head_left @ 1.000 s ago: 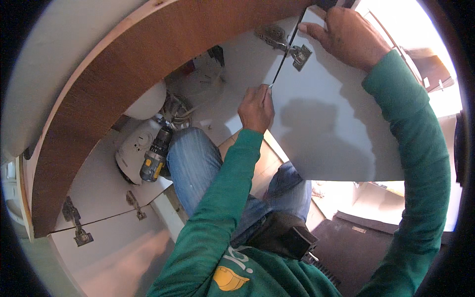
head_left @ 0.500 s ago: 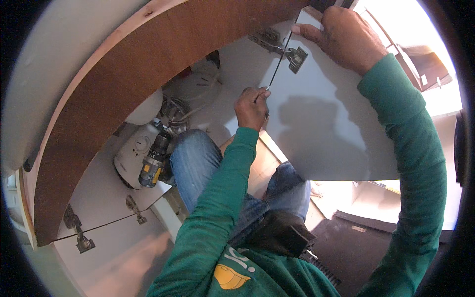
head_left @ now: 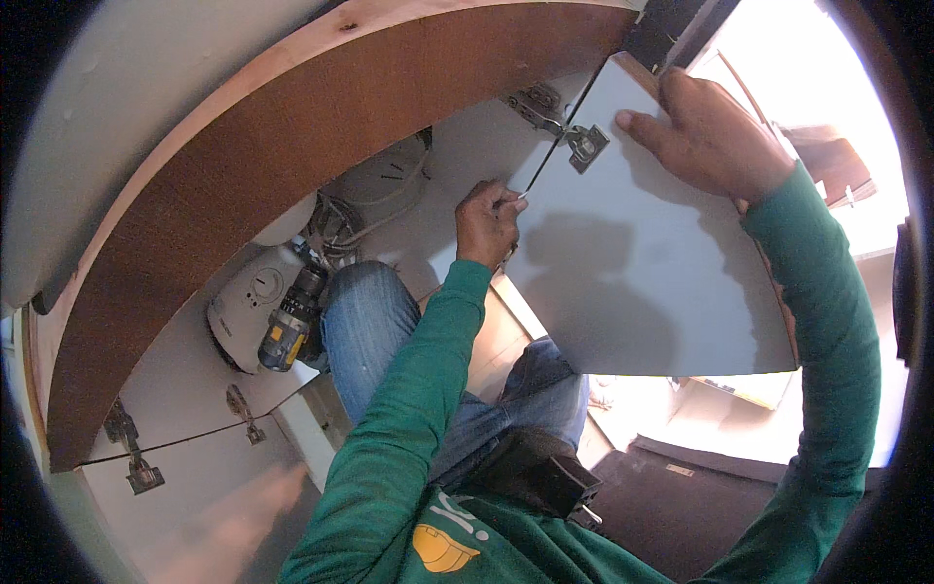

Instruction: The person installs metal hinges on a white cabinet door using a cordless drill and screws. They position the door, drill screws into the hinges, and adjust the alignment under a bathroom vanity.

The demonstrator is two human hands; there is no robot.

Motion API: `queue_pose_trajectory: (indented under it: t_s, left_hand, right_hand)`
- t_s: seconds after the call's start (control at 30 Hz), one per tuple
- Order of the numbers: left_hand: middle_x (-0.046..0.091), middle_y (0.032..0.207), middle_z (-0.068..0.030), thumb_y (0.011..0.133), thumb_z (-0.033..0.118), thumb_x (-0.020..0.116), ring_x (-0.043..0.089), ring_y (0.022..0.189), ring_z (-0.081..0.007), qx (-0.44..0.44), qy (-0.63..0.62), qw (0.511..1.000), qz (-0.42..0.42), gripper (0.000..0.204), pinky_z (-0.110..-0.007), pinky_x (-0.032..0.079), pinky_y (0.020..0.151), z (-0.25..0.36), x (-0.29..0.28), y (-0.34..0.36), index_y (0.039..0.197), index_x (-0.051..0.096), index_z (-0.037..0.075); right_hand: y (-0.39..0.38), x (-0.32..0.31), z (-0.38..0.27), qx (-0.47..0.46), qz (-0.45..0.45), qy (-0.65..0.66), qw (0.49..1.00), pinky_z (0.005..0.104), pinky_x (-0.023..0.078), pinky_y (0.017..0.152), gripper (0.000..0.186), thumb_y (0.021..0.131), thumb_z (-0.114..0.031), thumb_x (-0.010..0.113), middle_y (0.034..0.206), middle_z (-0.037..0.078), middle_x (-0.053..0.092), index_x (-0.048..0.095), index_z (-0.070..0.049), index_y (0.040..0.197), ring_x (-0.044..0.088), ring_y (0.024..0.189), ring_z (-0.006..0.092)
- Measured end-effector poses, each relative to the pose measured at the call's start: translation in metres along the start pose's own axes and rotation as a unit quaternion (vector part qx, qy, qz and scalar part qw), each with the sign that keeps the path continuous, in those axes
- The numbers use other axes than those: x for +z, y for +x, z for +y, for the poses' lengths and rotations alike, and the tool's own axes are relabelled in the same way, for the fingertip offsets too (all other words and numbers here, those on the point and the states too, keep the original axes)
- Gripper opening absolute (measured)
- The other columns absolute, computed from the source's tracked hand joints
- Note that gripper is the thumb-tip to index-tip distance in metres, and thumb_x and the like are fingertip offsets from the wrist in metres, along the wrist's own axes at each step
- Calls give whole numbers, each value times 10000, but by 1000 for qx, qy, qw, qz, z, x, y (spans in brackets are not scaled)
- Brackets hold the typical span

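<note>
A pale grey cabinet door (head_left: 623,253) with a curved right edge stands in front of me. My right hand (head_left: 715,131) grips its upper right edge, thumb lying on the pale face and fingers curled out of sight behind. A metal hinge (head_left: 587,146) joins the door to the cabinet's side panel across a narrow dark gap. My left hand (head_left: 486,224) is closed in a pinch at the lower part of that gap. A small whitish tip pokes out at its fingertips, too small to name.
On the left, a cordless drill (head_left: 292,321) leans by a white rounded appliance (head_left: 243,307). Coiled cable (head_left: 336,224) lies behind them. A curved brown board (head_left: 292,127) arches overhead. Another hinged panel (head_left: 204,506) is at lower left. My jeans-clad knee (head_left: 365,311) is close to the drill.
My right hand has slid rightward along the door's edge, its thumb now farther from the gap. My left hand stays pinched at the gap, slightly lower. The whole view has shifted a little.
</note>
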State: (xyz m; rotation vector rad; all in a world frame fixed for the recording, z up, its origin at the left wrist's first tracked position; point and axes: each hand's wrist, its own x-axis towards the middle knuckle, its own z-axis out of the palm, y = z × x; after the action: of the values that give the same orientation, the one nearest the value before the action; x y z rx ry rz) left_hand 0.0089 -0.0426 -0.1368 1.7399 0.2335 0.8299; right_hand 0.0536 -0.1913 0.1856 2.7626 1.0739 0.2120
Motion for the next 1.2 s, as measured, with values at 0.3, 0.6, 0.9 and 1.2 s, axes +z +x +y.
queue_pose_trajectory:
  t_s: [0.3,0.6,0.9,1.2]
  left_hand:
    - [639,890,-181,849,12,738,663,779,-287,28,13,999,16,87,-377,533,752,-5,8,-4,901,682,-30]
    - [676,995,-79,864,145,785,660,894,-171,-111,-121,986,31,198,-315,550,799,-16,12,-15,992,720,9]
    - [691,1084,-96,919,144,757,665,928,-174,-117,-155,958,211,260,-353,568,838,-46,27,-63,1131,664,26]
    - [645,1189,-154,1014,200,559,596,998,-303,-393,-115,857,313,260,-454,493,816,-163,82,-175,1199,648,42]
  right_hand:
    - [-7,7,0,-178,149,116,966,474,574,924,380,970,-174,690,1187,278,690,508,-33,1273,712,1097,390]
    - [8,24,5,-145,195,112,964,456,557,1015,441,963,-183,710,1305,209,677,559,-55,1357,668,1214,338]
    - [13,24,3,-144,161,268,939,381,495,1087,452,931,-35,719,1301,157,680,569,29,1353,617,1277,261]
    - [10,27,8,-94,161,285,940,353,500,1035,450,926,-63,715,1304,145,678,587,20,1349,632,1234,247]
